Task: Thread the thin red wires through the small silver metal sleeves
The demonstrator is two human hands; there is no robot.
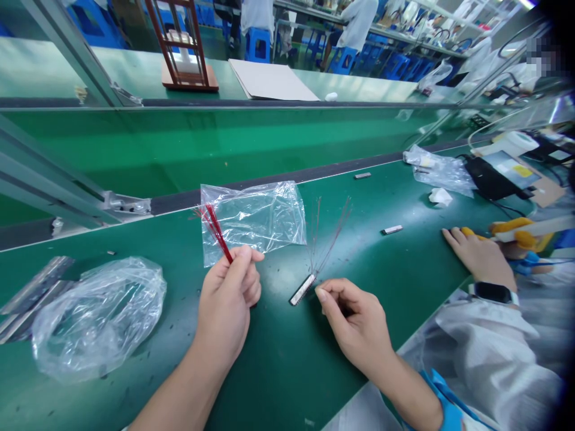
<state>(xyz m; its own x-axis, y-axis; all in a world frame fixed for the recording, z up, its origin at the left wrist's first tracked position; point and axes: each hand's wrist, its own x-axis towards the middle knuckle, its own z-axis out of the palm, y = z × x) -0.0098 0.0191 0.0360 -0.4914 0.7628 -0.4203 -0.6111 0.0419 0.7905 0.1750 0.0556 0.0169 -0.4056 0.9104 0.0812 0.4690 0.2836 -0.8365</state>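
My left hand (231, 287) is closed around a bundle of thin red wires (218, 232), whose loose ends fan out up and to the left over a clear plastic bag (256, 218). Between my hands, a small black connector strip with a white top (302, 290) lies on the green bench. Several fine red wires (330, 242) spread upward from its far end. My right hand (353, 317) pinches thumb and forefinger together just right of the strip. Whatever sits between those fingertips, if anything, is too small to make out.
A crumpled plastic bag (101, 317) and metal bars (36, 293) lie left. Similar strips (392, 230) rest further right and back. A co-worker's hand (480, 257) with a watch is on the bench at right. A metal frame post (72, 54) rises at left.
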